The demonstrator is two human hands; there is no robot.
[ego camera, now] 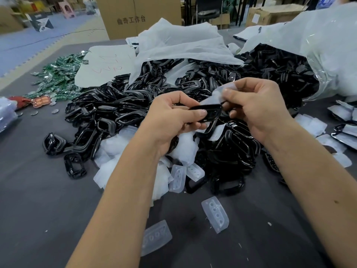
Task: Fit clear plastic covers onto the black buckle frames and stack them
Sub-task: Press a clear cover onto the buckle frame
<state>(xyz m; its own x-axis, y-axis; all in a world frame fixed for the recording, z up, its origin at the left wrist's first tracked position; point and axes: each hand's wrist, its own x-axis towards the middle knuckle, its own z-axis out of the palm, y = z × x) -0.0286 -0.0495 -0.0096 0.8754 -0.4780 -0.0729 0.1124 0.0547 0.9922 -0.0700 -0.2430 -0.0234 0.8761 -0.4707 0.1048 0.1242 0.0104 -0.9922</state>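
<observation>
Nearest on the dark grey bench point(48, 200), loose clear plastic covers with holes point(215, 216), above them left hand point(170, 117) gripping a glossy black buckle frame point(209, 113), right hand point(257, 105) pinching a translucent cover point(216, 96) against it, heap of black frames point(116, 111) behind, white plastic bags point(179, 41) beyond.

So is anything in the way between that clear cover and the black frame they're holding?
Nothing visible. The right hand pinches the clear cover right above the black frame gripped by the left hand; the two already meet at the frame's top edge.
</observation>
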